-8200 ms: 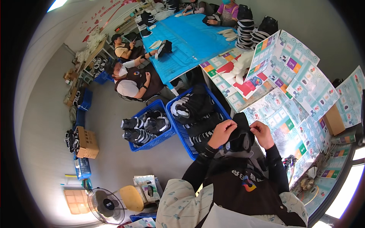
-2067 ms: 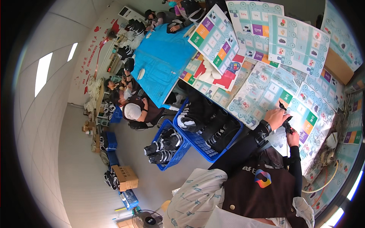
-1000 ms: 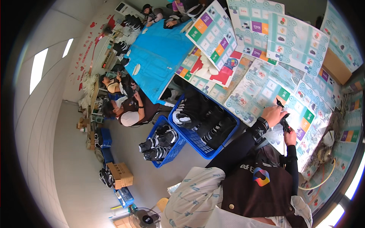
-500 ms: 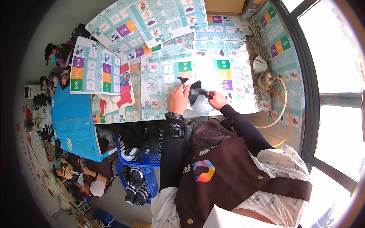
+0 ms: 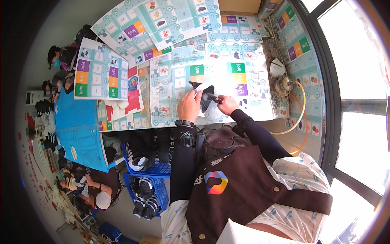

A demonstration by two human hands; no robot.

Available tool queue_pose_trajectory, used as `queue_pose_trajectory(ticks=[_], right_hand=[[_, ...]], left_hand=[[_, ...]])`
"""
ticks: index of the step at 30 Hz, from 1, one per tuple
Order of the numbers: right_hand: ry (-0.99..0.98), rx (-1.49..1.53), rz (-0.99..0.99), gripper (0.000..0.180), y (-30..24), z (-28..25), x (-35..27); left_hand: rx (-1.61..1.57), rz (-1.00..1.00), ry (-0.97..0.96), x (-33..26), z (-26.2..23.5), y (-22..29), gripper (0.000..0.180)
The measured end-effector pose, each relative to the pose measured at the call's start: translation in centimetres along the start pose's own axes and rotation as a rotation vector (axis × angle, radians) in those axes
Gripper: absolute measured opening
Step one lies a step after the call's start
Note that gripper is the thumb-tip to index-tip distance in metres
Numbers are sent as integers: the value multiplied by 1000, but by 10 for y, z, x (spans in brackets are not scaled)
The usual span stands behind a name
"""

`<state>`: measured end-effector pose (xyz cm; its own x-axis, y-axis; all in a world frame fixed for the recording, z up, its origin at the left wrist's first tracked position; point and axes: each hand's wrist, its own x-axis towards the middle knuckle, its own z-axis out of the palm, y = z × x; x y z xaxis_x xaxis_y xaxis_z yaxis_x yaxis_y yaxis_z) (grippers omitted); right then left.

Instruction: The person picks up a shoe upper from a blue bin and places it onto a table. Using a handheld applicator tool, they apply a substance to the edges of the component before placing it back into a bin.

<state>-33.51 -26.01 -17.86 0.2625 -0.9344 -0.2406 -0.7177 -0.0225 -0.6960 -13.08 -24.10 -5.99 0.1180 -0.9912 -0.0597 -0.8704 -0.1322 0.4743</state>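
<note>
Over the printed sheets on the table (image 5: 166,118), a black-and-white shoe piece (image 5: 206,97) lies tilted; glare washes out part of it. My left hand (image 5: 189,107) grips its left side, thumb and fingers pressed against it. Coming in from the right, my right hand (image 5: 228,105) is closed round a small dark tool (image 5: 216,99) with a red part. The tool's front end meets the dark surface of the piece; its exact kind is too small to make out.
Printed card sheets (image 5: 101,71) overlap at the table's left and back. Blue baskets (image 5: 162,191) of black-and-white shoes stand below left. A yellow hose (image 5: 304,103) curves at the right, beside the window frame (image 5: 335,118). People sit by a blue-covered table (image 5: 77,134) farther left.
My right hand has shifted slightly left, bringing the tool farther over the shoe piece. My left hand keeps its grip almost in place.
</note>
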Motion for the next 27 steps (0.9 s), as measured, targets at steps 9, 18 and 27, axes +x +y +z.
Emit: queue_pose_trajectory(ticks=[9, 18, 27], right_hand=[[-39, -6, 29, 29, -13, 3, 3], [-59, -1, 4, 30, -5, 7, 6], [-100, 25, 45, 33, -21, -3, 3]], left_hand=[[13, -14, 0, -3, -2, -4, 51], [16, -14, -11, -2, -2, -4, 51], [-1, -8, -18, -3, -4, -4, 51]])
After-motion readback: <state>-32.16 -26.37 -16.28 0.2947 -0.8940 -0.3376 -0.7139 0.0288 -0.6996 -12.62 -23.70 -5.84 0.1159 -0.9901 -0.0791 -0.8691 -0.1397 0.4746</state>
